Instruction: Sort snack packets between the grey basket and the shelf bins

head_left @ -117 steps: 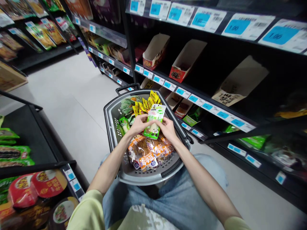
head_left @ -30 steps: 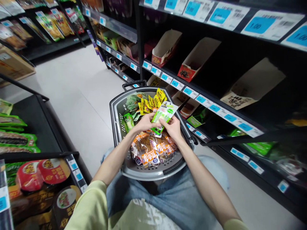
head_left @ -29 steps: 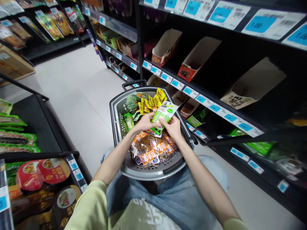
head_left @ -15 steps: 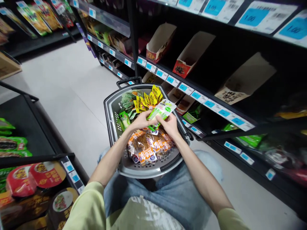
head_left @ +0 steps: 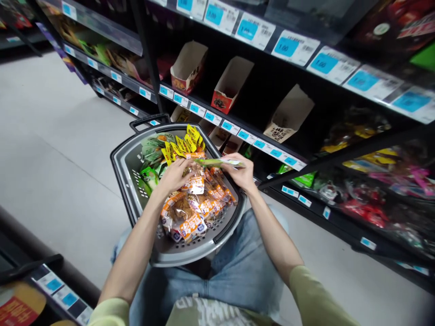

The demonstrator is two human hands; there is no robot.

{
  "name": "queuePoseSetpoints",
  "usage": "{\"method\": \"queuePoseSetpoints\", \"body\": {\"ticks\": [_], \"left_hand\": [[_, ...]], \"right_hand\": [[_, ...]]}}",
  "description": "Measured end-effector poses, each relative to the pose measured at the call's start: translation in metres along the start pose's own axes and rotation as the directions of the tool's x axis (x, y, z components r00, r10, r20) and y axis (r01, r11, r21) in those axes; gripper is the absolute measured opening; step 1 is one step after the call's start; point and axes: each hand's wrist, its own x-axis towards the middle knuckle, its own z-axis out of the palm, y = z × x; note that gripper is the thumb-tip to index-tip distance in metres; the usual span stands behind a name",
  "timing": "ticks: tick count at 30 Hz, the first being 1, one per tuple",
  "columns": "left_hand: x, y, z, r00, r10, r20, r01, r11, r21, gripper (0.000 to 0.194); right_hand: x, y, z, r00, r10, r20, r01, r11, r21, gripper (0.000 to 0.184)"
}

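Observation:
In my right hand (head_left: 240, 171), fingers and thumb pinch a flat green-and-white snack packet (head_left: 214, 161), turned nearly edge-on above the basket. My left hand (head_left: 177, 175) lies over the orange-and-white snack packets (head_left: 193, 224), fingers apart and touching the upper ones. These packets fill the near and right part of a grey shopping basket (head_left: 122, 181) between my knees. Yellow packets (head_left: 185, 144) stand at the basket's far side. Dark green packets (head_left: 154, 148) lie at its far left, with a bright green packet (head_left: 149, 179) just nearer.
Shelving with a row of price labels (head_left: 226, 126) runs along the right. Open cardboard boxes, including a red one (head_left: 224, 102), stand on it. Bagged goods (head_left: 367, 210) lie on the lower right shelf. Another shelf edge (head_left: 56, 287) juts in at lower left.
The green-and-white packet has turned from face-up to edge-on, in my right hand only. My left hand has left it and moved onto the orange packets. The view has swung right.

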Motion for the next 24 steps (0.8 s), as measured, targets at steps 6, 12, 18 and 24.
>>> {"method": "queuePoseSetpoints", "body": {"ticks": [6, 12, 18, 24], "left_hand": [[0.0, -0.003, 0.0, 0.999, 0.027, 0.041, -0.028, 0.999, 0.026, 0.026], [-0.001, 0.0, -0.002, 0.998, 0.044, 0.036, -0.045, 0.998, 0.032, 0.021], [-0.001, 0.0, -0.003, 0.999, 0.027, 0.036, -0.028, 0.999, 0.029, 0.021], [-0.001, -0.001, -0.001, 0.997, 0.042, 0.064, -0.044, 0.999, 0.02, 0.022]], "right_hand": [[-0.002, 0.039, -0.033, 0.889, 0.198, -0.413, -0.174, 0.98, 0.097, 0.028], [-0.01, 0.073, -0.071, 0.849, 0.411, -0.333, -0.203, 0.834, 0.514, 0.025], [-0.012, 0.092, -0.082, 0.796, 0.507, -0.332, -0.222, 0.754, 0.619, 0.024], [-0.02, 0.112, -0.055, 0.638, 0.745, -0.198, -0.512, 0.601, 0.614, 0.02]]}}
